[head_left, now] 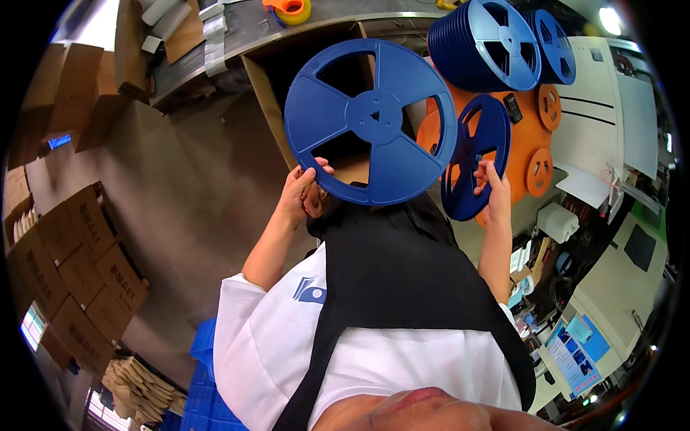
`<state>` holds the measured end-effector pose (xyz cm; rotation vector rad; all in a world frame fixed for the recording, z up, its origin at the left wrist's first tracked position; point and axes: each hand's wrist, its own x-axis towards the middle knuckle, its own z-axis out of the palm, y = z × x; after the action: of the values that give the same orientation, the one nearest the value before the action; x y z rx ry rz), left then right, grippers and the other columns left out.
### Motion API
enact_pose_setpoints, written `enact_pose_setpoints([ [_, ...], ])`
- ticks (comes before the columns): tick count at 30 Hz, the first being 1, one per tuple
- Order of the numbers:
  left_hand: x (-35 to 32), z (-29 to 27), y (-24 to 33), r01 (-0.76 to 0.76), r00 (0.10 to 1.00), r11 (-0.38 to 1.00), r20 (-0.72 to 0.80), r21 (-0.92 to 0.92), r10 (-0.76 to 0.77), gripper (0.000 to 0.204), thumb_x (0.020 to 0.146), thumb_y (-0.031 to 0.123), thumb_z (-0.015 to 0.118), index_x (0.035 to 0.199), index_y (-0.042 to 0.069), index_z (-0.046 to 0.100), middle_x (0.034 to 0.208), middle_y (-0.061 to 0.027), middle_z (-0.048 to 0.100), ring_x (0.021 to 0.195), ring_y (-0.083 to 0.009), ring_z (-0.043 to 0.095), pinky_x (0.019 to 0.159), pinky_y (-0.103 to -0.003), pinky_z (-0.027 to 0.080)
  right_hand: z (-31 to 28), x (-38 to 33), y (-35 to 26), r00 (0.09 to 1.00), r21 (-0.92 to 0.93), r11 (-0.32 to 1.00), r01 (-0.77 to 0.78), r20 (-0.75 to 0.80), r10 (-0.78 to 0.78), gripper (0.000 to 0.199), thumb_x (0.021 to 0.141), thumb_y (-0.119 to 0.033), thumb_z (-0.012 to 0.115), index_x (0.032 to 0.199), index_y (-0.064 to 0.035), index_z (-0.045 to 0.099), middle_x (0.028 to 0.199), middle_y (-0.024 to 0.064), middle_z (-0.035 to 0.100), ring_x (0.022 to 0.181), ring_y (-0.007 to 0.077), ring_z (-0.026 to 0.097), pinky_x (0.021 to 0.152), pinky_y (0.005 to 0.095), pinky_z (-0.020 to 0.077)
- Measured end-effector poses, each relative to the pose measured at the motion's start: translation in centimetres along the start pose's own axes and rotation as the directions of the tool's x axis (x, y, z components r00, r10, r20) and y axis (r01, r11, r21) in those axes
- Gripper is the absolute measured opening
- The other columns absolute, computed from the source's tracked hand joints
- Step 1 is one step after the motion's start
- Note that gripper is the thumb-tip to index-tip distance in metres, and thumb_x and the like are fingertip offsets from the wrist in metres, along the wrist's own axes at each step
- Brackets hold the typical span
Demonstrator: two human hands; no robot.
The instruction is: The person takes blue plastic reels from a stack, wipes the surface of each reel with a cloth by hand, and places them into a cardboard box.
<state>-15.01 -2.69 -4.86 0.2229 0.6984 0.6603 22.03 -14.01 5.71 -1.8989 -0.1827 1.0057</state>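
My left hand [302, 190] is closed on the lower left rim of a large blue plastic reel [406, 161], with the thumb on its face. This reel faces up and has wide cut-outs round a central hub. Beside it, my right hand [496, 194] grips a second blue reel [463, 205], which is tilted nearly edge-on, with fingers at one of its cut-outs. Behind the first reel stands an open cardboard box [262, 100], partly covered by it. A brown rounded shape under my left hand is too unclear to name.
Stacked blue reels [503, 36] stand on an orange surface [521, 133] at the far right, near smaller orange discs [539, 172] and a black handheld device [512, 108]. A grey workbench [248, 29] holds tape rolls [293, 11]. Cardboard cartons [83, 266] are piled left; a monitor [573, 355] stands right.
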Motion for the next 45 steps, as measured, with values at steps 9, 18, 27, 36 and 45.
enact_pose_setpoints([
  [9,-0.2,-0.8,0.2,-0.025,0.999,0.999,-0.042,0.031,0.027,0.034,0.086,0.019,0.062,0.112,0.0,0.052,0.099,-0.0118,0.062,0.09,-0.0165,0.06,0.08,-0.028,0.049,0.6,-0.7,0.0,0.999,0.075,0.996,-0.042,0.009,0.042,0.031,0.09,-0.03,0.056,0.108,-0.0053,0.054,0.099,0.0059,0.057,0.094,0.0178,0.058,0.053,0.0257,0.041],
  [18,2.2,-4.0,-0.9,0.062,0.857,0.788,-0.437,0.612,0.272,0.018,0.091,0.013,0.051,0.103,0.002,0.058,0.09,-0.0073,0.065,0.082,-0.0113,0.06,0.071,-0.026,0.046,1.2,-1.5,1.3,0.993,0.195,0.979,-0.054,0.11,0.032,0.046,0.093,-0.029,0.052,0.128,-0.0002,0.044,0.096,0.0056,0.051,0.086,0.0217,0.06,0.046,0.022,0.0379],
  [27,11.6,-12.2,-0.3,0.303,0.667,0.254,-0.394,0.919,0.632,0.016,0.085,0.018,0.054,0.089,0.005,0.061,0.079,-0.0101,0.065,0.078,-0.0279,0.063,0.071,-0.038,0.047,2.4,-2.9,2.2,0.995,0.197,0.98,-0.024,0.103,0.004,0.046,0.094,-0.026,0.05,0.129,0.002,0.043,0.093,0.0038,0.052,0.075,0.0212,0.062,0.044,0.0212,0.0345],
  [36,17.2,-15.4,0.3,0.275,0.808,0.452,-0.459,0.849,0.37,0.022,0.087,0.016,0.057,0.104,0.002,0.058,0.079,-0.0047,0.063,0.07,-0.0167,0.058,0.067,-0.029,0.046,2.4,-4.2,2.5,0.997,0.179,0.984,-0.008,0.082,-0.007,0.036,0.095,-0.03,0.048,0.11,0.0031,0.053,0.131,0.0108,0.046,0.075,0.0182,0.062,0.043,0.0198,0.036],
  [45,13.0,-17.0,-4.1,0.465,0.823,0.579,-0.568,0.669,-0.005,0.073,0.082,0.016,0.067,0.14,0.002,0.026,0.124,-0.0105,0.053,0.107,-0.0195,0.053,0.086,-0.03,0.043,0.9,-3.4,2.5,0.975,0.46,0.877,0.142,0.087,-0.203,0.039,0.096,-0.039,0.042,0.098,-0.0023,0.054,0.142,0.0165,0.031,0.064,0.013,0.056,0.044,0.0195,0.0338],
])
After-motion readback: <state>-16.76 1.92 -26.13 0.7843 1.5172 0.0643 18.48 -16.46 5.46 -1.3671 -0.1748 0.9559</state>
